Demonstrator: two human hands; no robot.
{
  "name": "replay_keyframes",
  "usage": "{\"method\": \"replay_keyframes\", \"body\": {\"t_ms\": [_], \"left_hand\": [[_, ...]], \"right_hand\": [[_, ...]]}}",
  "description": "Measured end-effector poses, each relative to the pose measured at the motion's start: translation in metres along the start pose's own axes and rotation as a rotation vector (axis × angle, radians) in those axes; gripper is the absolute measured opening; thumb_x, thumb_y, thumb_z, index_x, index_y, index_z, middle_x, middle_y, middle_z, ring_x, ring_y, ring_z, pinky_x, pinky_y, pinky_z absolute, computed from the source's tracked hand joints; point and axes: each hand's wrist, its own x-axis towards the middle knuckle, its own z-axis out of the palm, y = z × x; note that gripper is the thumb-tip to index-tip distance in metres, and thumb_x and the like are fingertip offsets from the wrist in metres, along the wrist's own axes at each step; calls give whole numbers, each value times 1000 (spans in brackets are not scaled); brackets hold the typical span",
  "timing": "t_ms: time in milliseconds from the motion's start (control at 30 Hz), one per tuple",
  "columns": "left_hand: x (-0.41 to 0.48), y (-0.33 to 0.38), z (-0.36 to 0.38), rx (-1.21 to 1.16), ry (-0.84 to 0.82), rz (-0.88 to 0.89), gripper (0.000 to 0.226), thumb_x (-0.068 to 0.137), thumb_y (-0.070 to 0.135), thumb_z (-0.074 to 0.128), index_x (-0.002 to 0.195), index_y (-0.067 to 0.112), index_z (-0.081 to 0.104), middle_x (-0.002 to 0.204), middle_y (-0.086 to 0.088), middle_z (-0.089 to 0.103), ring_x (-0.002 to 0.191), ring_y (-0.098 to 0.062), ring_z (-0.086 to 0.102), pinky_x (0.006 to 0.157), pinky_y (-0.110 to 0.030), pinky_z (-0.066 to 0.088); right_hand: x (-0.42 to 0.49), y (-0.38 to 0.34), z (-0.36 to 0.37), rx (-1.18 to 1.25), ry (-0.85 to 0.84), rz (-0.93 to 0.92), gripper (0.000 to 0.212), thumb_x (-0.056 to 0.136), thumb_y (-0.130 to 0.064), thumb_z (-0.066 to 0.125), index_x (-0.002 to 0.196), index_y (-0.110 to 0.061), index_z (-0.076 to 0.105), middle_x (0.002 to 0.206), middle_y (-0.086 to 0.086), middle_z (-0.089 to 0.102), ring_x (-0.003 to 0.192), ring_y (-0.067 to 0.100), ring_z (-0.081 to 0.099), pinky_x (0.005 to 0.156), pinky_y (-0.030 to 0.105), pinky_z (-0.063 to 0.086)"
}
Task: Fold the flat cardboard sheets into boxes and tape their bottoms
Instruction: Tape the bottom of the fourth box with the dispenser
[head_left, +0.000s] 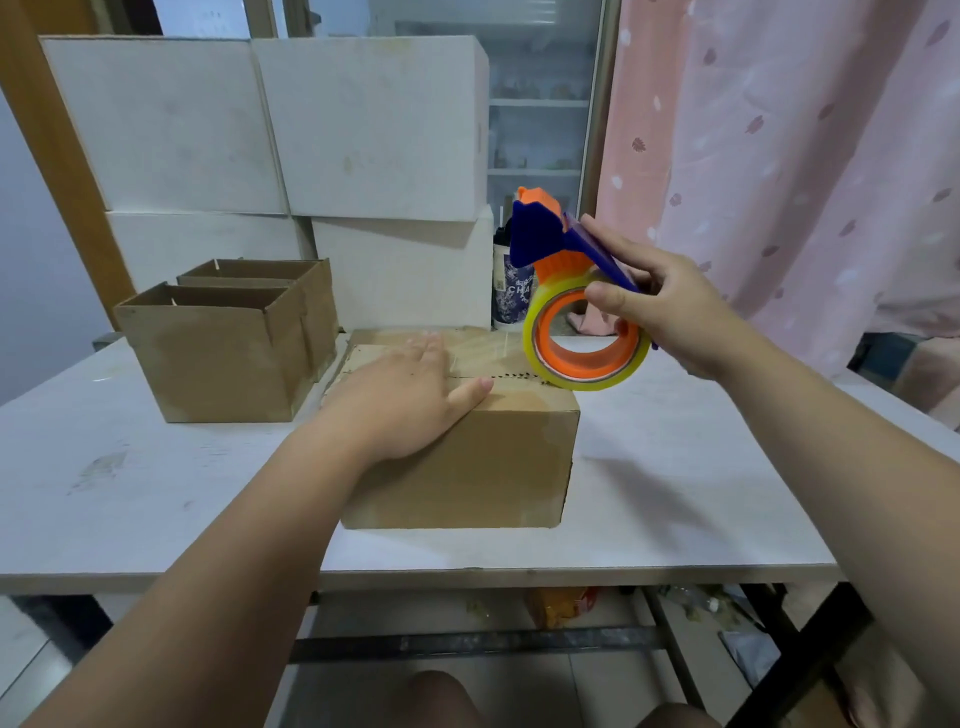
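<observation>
- On the white table (156, 493) nearest us sits the box (467, 457), bottom side up, its flaps folded shut along a centre seam.
- Our left hand (410, 395) lies flat on top of the box, fingers spread and gripping nothing, the thumb pointing along the seam.
- Our right hand (670, 306) is closed around the blue handle of the tape dispenser (576, 291), thumb on one side and fingers on the other.
- We hold the tape roll (587, 338) tilted, its lower edge touching the box's far right top corner at the seam's end.
- Left of the box, two open boxes (223, 353) stand touching one another.
- Behind them white cartons (270, 130) are stacked, with a printed cup (509, 291) just beside them.
- Farther right hangs a pink curtain (779, 156).
</observation>
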Motion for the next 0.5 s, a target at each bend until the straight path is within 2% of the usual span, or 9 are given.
{"method": "replay_keyframes", "body": {"t_ms": [133,200,300,433,500], "left_hand": [[2,2,-3,9,-38,20,84,88,68,16,149,10,17,158,-6,13,143,-19,16,113,-35,19],[2,2,-4,20,-44,17,85,87,69,16,149,11,20,158,-6,13,143,-20,17,113,-34,18],[1,2,-4,19,-52,8,89,83,72,13,147,11,25,158,-6,14,142,-21,19,113,-36,20],[0,2,-3,18,-52,6,90,83,72,10,150,12,15,158,-4,12,144,-18,14,115,-36,16],[0,2,-2,22,-47,10,87,85,70,11,150,12,13,158,-4,11,144,-18,14,115,-35,15]], "right_hand": [[0,-3,2,-28,-24,-19,54,69,-48,67,118,-60,46,110,-25,59,82,-10,60,63,8,46],[1,-3,1,-36,-21,-18,55,69,-47,67,119,-58,47,108,-26,59,81,-10,60,62,9,46],[0,-1,-7,-48,-29,-3,54,69,-47,68,120,-56,50,104,-27,64,86,-1,62,66,15,50],[-5,0,-10,-53,-21,10,50,69,-48,68,116,-56,52,100,-36,64,94,-7,62,67,8,47],[-6,0,-11,-52,-18,15,49,69,-47,69,115,-56,53,100,-33,65,96,-5,62,68,9,48]]}}
